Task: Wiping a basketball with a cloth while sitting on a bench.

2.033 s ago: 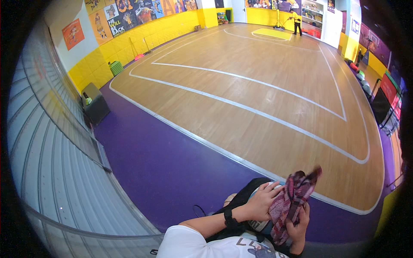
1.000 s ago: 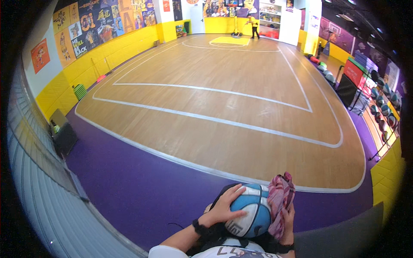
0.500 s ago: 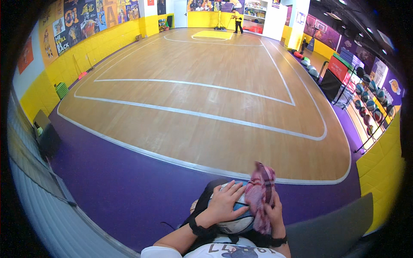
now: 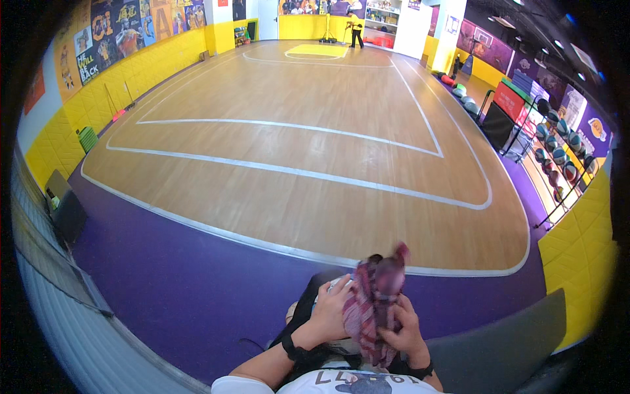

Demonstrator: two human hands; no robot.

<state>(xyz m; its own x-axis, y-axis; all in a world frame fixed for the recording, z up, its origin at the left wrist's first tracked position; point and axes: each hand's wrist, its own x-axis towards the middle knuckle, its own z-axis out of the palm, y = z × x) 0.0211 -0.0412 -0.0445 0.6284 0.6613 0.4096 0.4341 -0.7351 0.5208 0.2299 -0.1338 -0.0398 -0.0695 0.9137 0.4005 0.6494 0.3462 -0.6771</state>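
I sit at the edge of an indoor court with a ball (image 4: 333, 286) in my lap, mostly hidden by my hands. My left hand (image 4: 330, 308) rests flat on the ball's left side. My right hand (image 4: 401, 325) grips a dark red plaid cloth (image 4: 371, 305), bunched and pressed against the ball, with one end sticking up. Both wrists wear dark bands.
A wooden court floor (image 4: 315, 151) with white lines lies ahead, bordered by purple flooring (image 4: 177, 276). A rack of balls (image 4: 558, 157) stands at right. Yellow padded walls (image 4: 59, 138) run along the left. A person (image 4: 356, 29) stands far off. A grey bench (image 4: 499, 341) is beside me.
My head has turned right, so the court has shifted left in view. The cloth has moved from the ball's right side over its top, covering most of the ball.
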